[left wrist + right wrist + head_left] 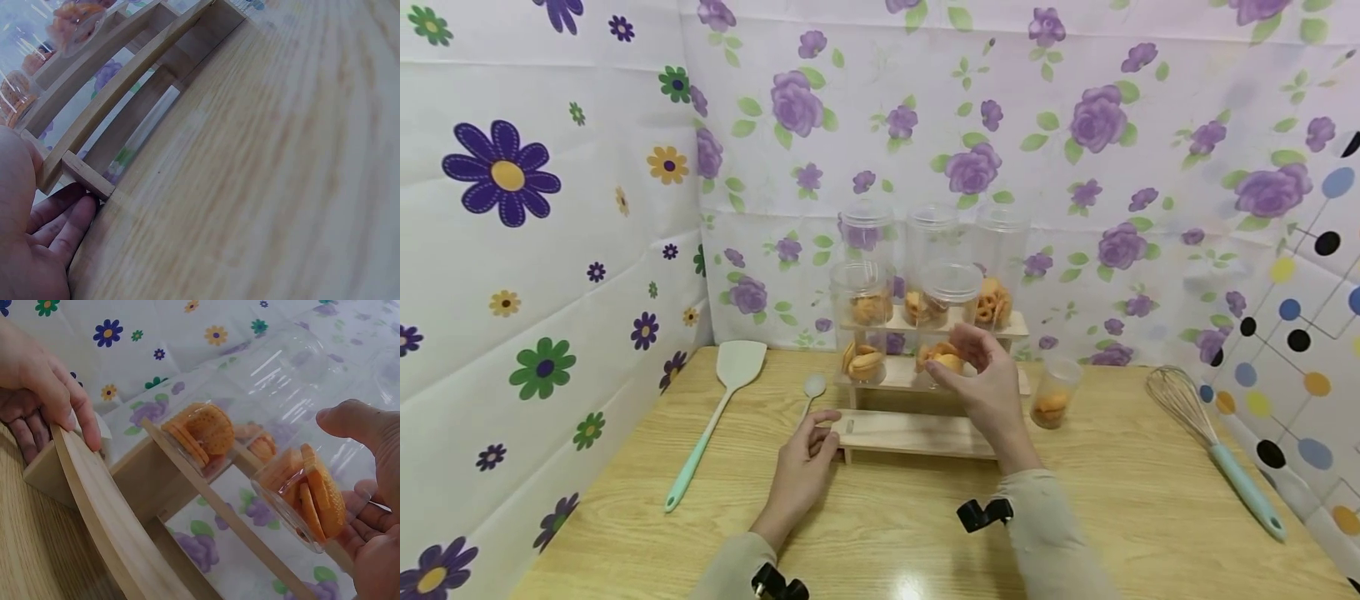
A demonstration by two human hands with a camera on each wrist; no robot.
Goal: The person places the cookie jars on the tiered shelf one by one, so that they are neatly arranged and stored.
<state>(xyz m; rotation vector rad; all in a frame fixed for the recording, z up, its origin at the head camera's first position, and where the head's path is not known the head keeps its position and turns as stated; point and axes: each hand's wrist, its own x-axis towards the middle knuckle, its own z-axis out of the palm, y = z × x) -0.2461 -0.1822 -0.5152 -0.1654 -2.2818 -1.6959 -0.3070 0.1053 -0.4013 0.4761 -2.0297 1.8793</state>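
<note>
A three-tier wooden display stand (917, 432) stands on the table with clear jars on its upper two tiers. My left hand (805, 462) grips the left end of the lowest step; in the right wrist view its index finger lies along the top of the board (112, 506). My right hand (992, 392) holds a clear jar (306, 494) of orange-brown crackers at the middle tier, thumb on one side and fingers on the other. Left of it on that tier is another cracker jar (861, 354). Behind, the top tier carries several jars, including one of ring-shaped snacks (992, 304).
A small clear cup (1056, 392) with orange snacks stands right of the stand. At far right lies a whisk (1217, 450) with a mint handle. To the left are a white-headed turner (722, 408) and a pale spoon (813, 387). Patterned cloth (880, 125) hangs behind.
</note>
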